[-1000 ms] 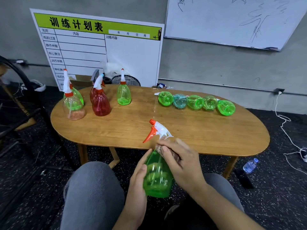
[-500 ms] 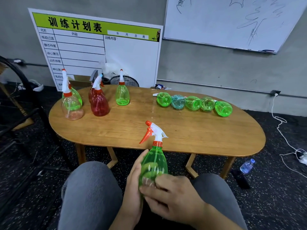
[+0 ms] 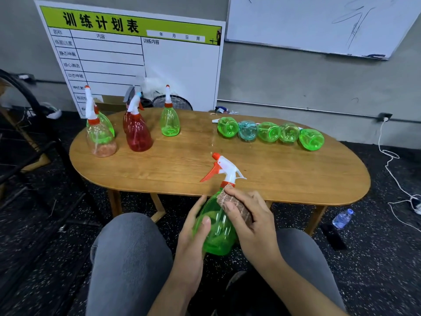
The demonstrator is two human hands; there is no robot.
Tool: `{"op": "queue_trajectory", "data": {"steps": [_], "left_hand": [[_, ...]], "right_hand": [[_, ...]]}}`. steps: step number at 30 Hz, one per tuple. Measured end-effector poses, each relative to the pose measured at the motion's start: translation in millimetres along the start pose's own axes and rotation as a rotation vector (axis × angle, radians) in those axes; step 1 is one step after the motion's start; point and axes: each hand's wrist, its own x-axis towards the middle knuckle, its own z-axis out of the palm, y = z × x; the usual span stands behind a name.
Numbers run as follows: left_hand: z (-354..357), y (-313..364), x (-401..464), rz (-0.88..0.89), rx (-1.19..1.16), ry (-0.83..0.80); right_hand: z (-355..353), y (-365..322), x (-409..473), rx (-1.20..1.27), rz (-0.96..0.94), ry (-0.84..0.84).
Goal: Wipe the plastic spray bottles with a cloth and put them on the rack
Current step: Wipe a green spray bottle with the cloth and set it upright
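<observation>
Over my lap I hold a green spray bottle (image 3: 215,226) with a white and orange trigger head. My left hand (image 3: 193,236) grips its body from the left. My right hand (image 3: 250,220) presses a small brown cloth (image 3: 230,201) against the bottle's upper side, just under the neck. On the wooden table (image 3: 273,176) several bottles stand upright at the left: a clear one (image 3: 101,135), a red one (image 3: 138,133), a green one (image 3: 169,120). Along the back right lies a row of several bottles on their sides (image 3: 268,132), mostly green, one blue.
A printed board (image 3: 136,55) leans on the wall behind the table and a whiteboard (image 3: 319,21) hangs at the right. A black chair frame (image 3: 27,124) stands at the left. A white cable (image 3: 394,174) and a small water bottle (image 3: 341,217) lie on the floor at the right.
My right hand with the cloth has slid from the bottle's lower body up to just under its neck. My left hand keeps holding the bottle.
</observation>
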Motion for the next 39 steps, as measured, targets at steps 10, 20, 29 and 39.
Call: {"op": "queue_trajectory", "data": {"steps": [10, 20, 29, 39], "left_hand": [[-4.7, -6.1, -0.1, 0.047, 0.174, -0.047], [-3.6, -8.4, -2.3, 0.113, 0.219, 0.017], [-3.4, -4.7, -2.8, 0.135, 0.264, 0.037], [-5.7, -7.8, -0.4, 0.136, 0.313, 0.041]], "right_hand": [[-10.4, 0.5, 12.8, -0.138, -0.101, -0.144], [-18.1, -12.1, 81.3, -0.41, -0.092, -0.126], [-13.0, -9.6, 84.0, -0.641, -0.223, -0.247], [-17.3, -17.6, 94.1, -0.608, -0.206, -0.181]]}}
